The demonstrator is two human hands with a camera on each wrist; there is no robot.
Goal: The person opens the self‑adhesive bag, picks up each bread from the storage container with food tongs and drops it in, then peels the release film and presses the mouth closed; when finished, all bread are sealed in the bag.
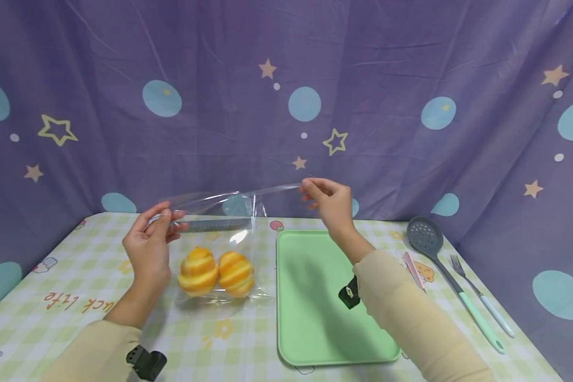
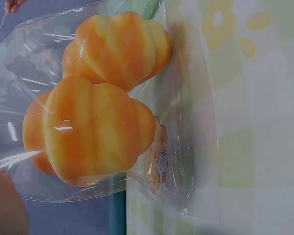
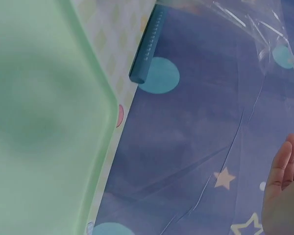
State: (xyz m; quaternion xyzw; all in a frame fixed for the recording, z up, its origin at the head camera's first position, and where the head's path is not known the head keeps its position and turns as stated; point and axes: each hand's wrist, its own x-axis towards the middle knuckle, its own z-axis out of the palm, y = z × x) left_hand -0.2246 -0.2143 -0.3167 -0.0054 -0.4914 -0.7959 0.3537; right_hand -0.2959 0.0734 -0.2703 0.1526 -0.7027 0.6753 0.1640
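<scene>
A clear plastic bag (image 1: 239, 236) hangs upright over the left part of the table, its bottom close to the cloth. Two orange-and-yellow spiral bread rolls, a left roll (image 1: 198, 273) and a right roll (image 1: 236, 275), sit side by side at its bottom. My left hand (image 1: 150, 241) pinches the bag's upper left corner between thumb and fingers. Raised higher, over the far edge of the tray, my right hand (image 1: 331, 204) pinches the end of a narrow clear strip (image 1: 277, 188) that runs taut from the bag's top. The left wrist view shows both rolls through the shiny plastic.
A light green tray (image 1: 315, 339) lies right of the bag. Behind the bag is a long blue-teal bar (image 3: 148, 49) with small white marks. Right of the tray lie a pink object (image 1: 412, 269), a slotted skimmer (image 1: 425, 236) and a fork (image 1: 482, 300). A purple curtain (image 1: 219, 42) hangs behind.
</scene>
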